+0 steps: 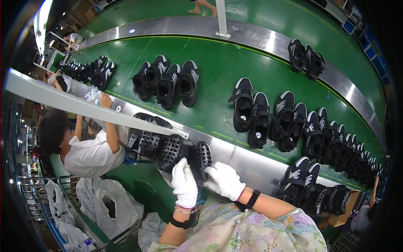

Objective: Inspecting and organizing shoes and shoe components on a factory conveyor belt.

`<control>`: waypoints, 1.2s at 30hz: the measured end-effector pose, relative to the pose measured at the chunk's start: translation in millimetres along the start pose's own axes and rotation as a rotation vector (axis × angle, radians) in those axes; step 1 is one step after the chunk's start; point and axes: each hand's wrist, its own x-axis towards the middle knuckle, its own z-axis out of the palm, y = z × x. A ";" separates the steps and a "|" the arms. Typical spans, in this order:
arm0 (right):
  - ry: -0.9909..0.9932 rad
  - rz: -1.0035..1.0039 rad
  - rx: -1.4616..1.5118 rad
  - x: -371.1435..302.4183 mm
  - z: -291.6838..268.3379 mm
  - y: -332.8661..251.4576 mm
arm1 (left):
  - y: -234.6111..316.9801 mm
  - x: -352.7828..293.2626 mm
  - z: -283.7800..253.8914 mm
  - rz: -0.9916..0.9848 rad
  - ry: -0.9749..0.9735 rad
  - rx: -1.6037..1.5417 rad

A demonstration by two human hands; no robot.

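Note:
Side by side at the near edge of the metal ledge lie several black shoes with dotted undersides turned up; whether the dots are studs or holes is hard to tell. My left hand, in a white glove, has its fingers drawn together against the lower end of one dotted shoe. What it pinches, if anything, is hidden. My right hand, also gloved, closes its bent fingertips on the lower edge of the rightmost dotted shoe of this group.
A green conveyor belt runs beyond the ledge, carrying pairs of black-and-grey shoes. More shoes stand right, near a cardboard box. A white post slants across the left, where a person works. White plastic bags sit lower left.

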 end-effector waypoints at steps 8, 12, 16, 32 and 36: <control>-0.147 0.176 0.084 3.8 -12.6 -14.3 | 22.6 3.6 -11.6 -0.130 -0.014 -0.044; -0.090 0.051 0.311 -8.8 -60.3 -13.6 | 39.8 26.0 -16.2 -0.294 -0.189 -0.331; -0.068 0.331 0.503 -17.3 -94.3 -12.8 | 64.3 38.1 6.1 -0.604 -0.257 -0.839; 0.197 0.775 0.279 -60.0 -136.2 82.1 | 73.0 117.8 212.9 0.185 -0.432 0.224; 0.199 0.871 0.203 -39.3 -157.9 90.7 | 74.5 132.4 240.0 0.354 -0.487 0.521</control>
